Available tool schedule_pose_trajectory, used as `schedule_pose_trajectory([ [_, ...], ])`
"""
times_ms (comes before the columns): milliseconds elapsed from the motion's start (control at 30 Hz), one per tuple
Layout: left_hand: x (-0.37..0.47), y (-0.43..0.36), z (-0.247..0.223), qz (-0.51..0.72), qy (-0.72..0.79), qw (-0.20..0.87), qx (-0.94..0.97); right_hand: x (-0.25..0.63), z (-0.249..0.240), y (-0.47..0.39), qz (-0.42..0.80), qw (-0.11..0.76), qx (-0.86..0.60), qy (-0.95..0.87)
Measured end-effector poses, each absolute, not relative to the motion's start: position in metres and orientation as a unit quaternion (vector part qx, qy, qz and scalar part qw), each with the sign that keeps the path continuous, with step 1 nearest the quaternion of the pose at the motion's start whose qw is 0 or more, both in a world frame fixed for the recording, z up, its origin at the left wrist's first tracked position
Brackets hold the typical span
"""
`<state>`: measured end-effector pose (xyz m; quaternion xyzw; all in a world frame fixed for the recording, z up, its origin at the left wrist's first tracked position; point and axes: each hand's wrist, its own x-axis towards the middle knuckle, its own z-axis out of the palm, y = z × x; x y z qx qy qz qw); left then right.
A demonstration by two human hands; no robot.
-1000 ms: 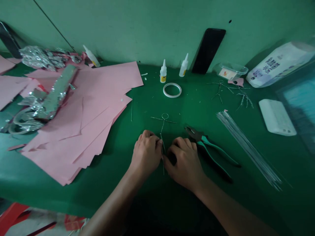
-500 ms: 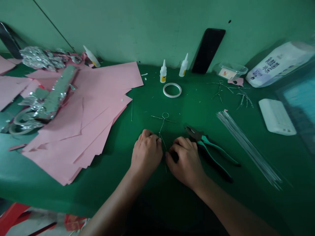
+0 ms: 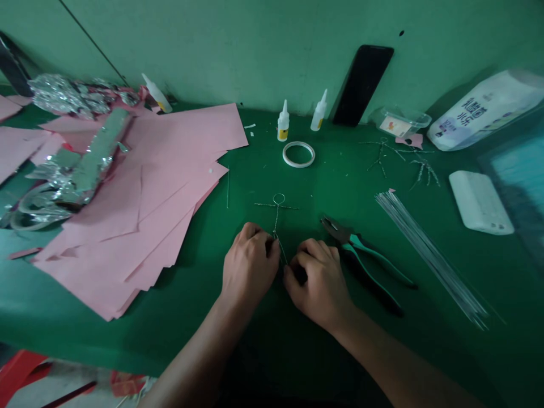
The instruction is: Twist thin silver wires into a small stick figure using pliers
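Observation:
A thin wire figure (image 3: 277,214) with a round loop head, two straight arms and a twisted body lies on the green table between my hands. My left hand (image 3: 251,262) is closed, its thumb and fingers pinching the figure near the bottom of the twisted body. My right hand (image 3: 315,275) pinches a loose wire leg that slants down from the body; the fingertips are partly hidden. Just right of my right hand lies a pair of pliers (image 3: 361,258) with green and black handles, jaws toward the upper left.
Pink paper sheets (image 3: 170,187) cover the left, with foil strips (image 3: 102,150) on top. Glue bottles (image 3: 283,126) and a tape roll (image 3: 298,154) stand behind the figure. To the right are a wire bundle (image 3: 429,255), other wire figures (image 3: 382,150), a white box-shaped device (image 3: 480,201) and a leaning phone (image 3: 363,85).
The wire figure's head and arms have swung slightly left, so its body stands straighter. Both hands keep their pinch and have shifted only a little.

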<state>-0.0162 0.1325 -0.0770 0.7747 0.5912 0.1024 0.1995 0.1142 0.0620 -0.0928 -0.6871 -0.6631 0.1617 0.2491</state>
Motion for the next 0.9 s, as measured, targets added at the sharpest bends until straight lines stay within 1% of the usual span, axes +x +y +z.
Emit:
schedule_pose_trajectory([
  [233, -0.021, 0.134, -0.082, 0.135, 0.582, 0.232, 0.768, 0.114, -0.092, 0.061, 0.156, 0.269, -0.693, -0.651],
  [400, -0.021, 0.135, -0.08, 0.126, 0.574, 0.242, 0.772, 0.112, -0.09, 0.058, 0.159, 0.268, -0.693, -0.65],
  [567, -0.026, 0.137, -0.081, 0.12, 0.547, 0.252, 0.789, 0.108, -0.091, 0.055, 0.137, 0.245, -0.688, -0.669],
  [767, -0.033, 0.14, -0.084, 0.128, 0.511, 0.261, 0.809, 0.107, -0.093, 0.053, 0.124, 0.196, -0.686, -0.69],
  [900, -0.034, 0.141, -0.083, 0.129, 0.508, 0.266, 0.809, 0.107, -0.094, 0.055, 0.132, 0.191, -0.68, -0.695],
])
